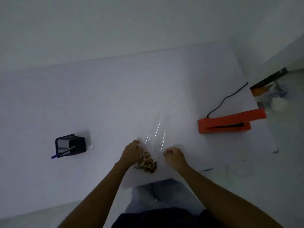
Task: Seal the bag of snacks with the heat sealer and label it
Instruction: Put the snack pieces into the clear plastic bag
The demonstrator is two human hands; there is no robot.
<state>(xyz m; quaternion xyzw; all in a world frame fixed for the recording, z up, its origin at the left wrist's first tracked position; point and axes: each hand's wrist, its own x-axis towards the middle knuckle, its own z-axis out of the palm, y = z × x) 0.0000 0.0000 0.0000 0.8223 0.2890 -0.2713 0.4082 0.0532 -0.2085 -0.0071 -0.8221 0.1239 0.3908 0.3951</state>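
From the head camera, a white tabletop fills most of the view, dim under low light. Near its front edge lies a clear plastic bag, its empty upper part stretched away from the person and catching thin streaks of glare. The snacks, a brown, lumpy heap of what may be nuts, sit bunched at the bag's near end, between the two hands.

The left hand is curled at the bag's left edge, fingers folded in and its grip pinched on the plastic just above the snacks. The right hand is closed in a loose fist at the bag's right edge, its grip seemingly pinched on the film there, though the clear plastic makes the contact hard to confirm. Both forearms reach in from the bottom of the frame.

To the right, well apart from the bag, the orange heat sealer rests on the tabletop with its arm raised, a dark slot showing beneath it. Its black cord trails off toward the far right edge.

On the left stands a black mesh pen holder, tipped toward the camera, with a blue pen sticking out
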